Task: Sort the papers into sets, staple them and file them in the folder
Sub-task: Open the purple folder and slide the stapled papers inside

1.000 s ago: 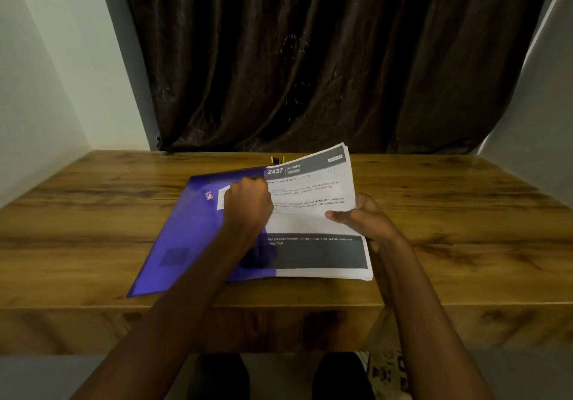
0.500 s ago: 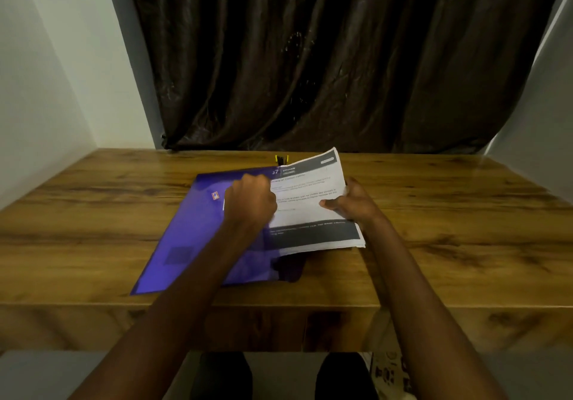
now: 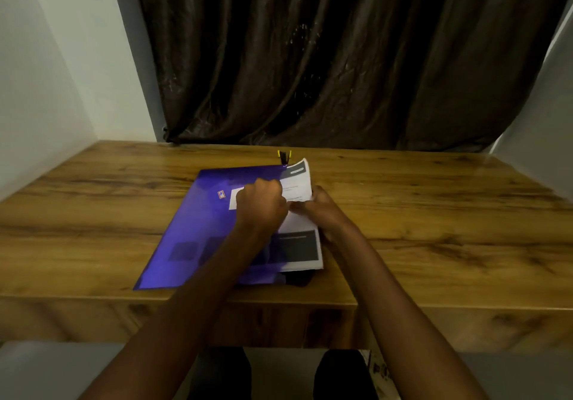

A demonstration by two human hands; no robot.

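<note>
Purple folder (image 3: 198,229) lay flat on wooden table (image 3: 434,229), near front edge, left of centre. White paper set (image 3: 302,244) w/ dark bands stuck out of folder's right side, mostly tucked in. Left hand (image 3: 260,204) was a fist at folder's opening, gripping its cover edge; right hand (image 3: 319,210) pinched the papers' right edge. Yellow/black stapler (image 3: 284,156) sat just behind folder's far right corner. Dark curtain (image 3: 341,58) behind table's back edge.

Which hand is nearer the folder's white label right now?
Left. The left hand sits over the purple folder, partly covering the white label; the right hand is beyond it, on the papers.
</note>
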